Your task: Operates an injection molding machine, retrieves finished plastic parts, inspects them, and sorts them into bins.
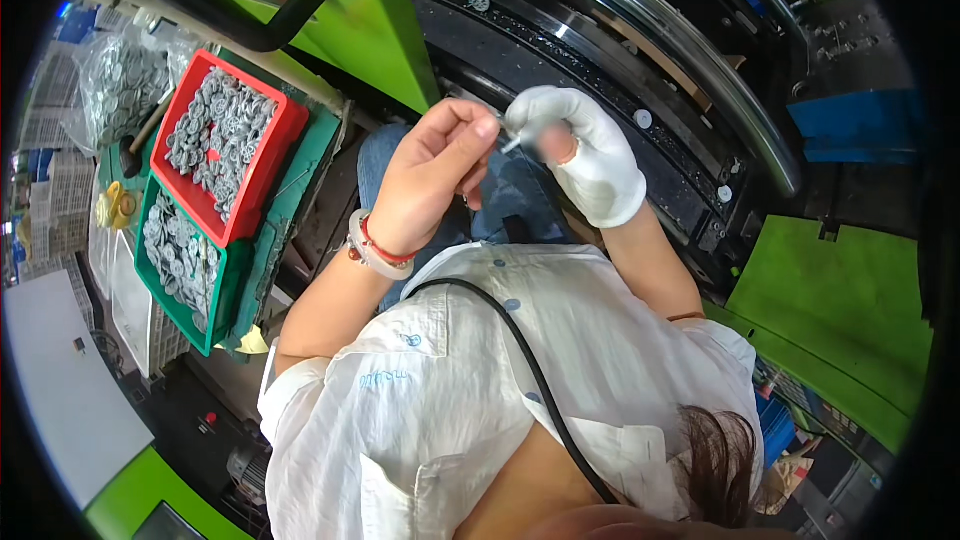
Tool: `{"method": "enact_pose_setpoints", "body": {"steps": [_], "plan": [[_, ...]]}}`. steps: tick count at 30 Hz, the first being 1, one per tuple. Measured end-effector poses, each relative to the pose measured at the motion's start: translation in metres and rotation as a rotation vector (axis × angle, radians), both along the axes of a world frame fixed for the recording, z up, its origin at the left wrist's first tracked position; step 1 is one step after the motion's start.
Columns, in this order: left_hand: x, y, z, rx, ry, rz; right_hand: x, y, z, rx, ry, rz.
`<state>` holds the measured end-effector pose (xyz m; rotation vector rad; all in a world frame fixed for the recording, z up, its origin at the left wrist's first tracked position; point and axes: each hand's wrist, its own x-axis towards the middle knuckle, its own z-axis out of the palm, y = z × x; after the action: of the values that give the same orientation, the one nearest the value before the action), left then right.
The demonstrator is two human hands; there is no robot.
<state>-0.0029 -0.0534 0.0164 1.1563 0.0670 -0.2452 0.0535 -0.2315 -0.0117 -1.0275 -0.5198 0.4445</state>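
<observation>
Over my lap, my left hand (445, 160) is bare, with thumb and forefinger pinched together. Anything between those fingertips is hidden or too small to make out. My right hand (585, 155) wears a white glove with the thumb tip showing. Its fingers are curled and closed on a small light-grey part (513, 144), which pokes out toward my left fingertips. Blur over the right thumb hides the rest of that part. Whether the left fingertips touch it, I cannot tell.
To the left, a red tray (290, 125) and a green tray (207, 335) hold many small grey round parts. A clear bag (125, 80) of similar parts stands behind them. Ahead lies a dark machine bed with a shiny metal bar (650, 15); loose grey discs (643, 119) rest there.
</observation>
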Motion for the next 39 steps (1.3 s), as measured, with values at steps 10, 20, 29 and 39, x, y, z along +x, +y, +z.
{"method": "enact_pose_setpoints", "body": {"steps": [10, 20, 29, 39], "plan": [[0.000, 0.008, -0.004, -0.368, 0.225, -0.109, -0.005, 0.009, 0.010, -0.057, -0.106, -0.008], [-0.001, 0.000, 0.002, -0.336, 0.241, -0.021, -0.010, 0.013, 0.017, -0.153, -0.201, -0.165], [0.004, 0.001, 0.000, -0.397, 0.233, -0.077, -0.003, 0.007, 0.016, -0.065, -0.152, -0.081], [0.011, -0.008, 0.008, -0.278, 0.181, -0.144, 0.013, -0.013, 0.041, -0.210, -0.225, -0.111]]}}
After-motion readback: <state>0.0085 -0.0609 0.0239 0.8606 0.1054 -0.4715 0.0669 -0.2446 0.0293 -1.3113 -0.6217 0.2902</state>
